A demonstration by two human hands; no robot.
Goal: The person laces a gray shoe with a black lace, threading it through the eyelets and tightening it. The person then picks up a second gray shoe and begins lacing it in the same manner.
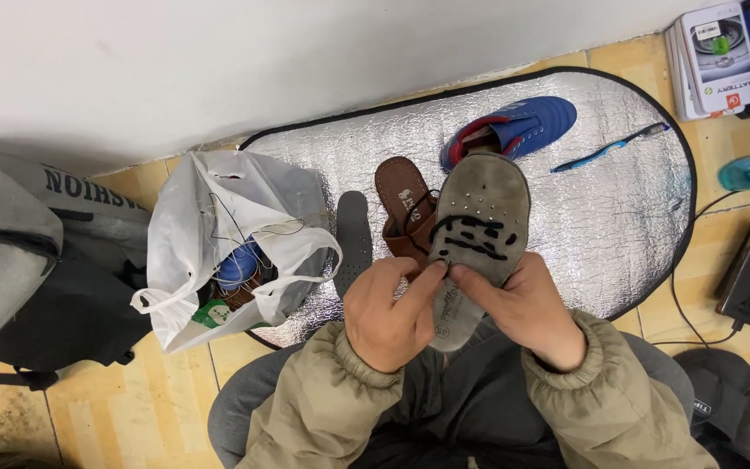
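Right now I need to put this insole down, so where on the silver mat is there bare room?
The widest bare patch of the silver mat lies on its right side, below the toothbrush and right of the right hand. It is crowded toward the left: dark insole, brown sandal, blue shoe and white plastic bag sit close together.

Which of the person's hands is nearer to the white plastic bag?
Left. The left hand grips the grey insole just right of the white plastic bag; the right hand is farther right.

You see even, soft indoor light; the silver mat [601, 208] glints with mild glare, edges bow slightly, and focus stays sharp.
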